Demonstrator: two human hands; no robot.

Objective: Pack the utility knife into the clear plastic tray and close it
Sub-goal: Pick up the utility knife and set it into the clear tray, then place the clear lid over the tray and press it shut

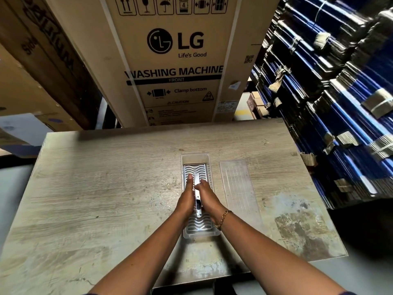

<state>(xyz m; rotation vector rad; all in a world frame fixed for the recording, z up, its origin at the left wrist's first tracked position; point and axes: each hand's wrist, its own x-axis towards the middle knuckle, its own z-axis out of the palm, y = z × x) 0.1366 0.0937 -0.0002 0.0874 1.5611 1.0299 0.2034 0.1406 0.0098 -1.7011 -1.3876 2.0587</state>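
Both hands (198,199) clasp the utility knife (197,193) over the tray (196,159).

Washing-machine carton (170,60) behind wooden table (95,188)

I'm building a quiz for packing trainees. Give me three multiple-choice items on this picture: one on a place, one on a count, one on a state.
1. Where does the clear lid lie?
A. right of the tray
B. left of the tray
C. on the tray

2. How many hands hold the utility knife?
A. none
B. one
C. two

3. The clear plastic tray is:
A. open
B. closed
C. upside down

Answers:
1 A, the lid lies flat on the table beside it.
2 C, the left hand and right hand flank the knife.
3 A, its ribbed insert is uncovered.
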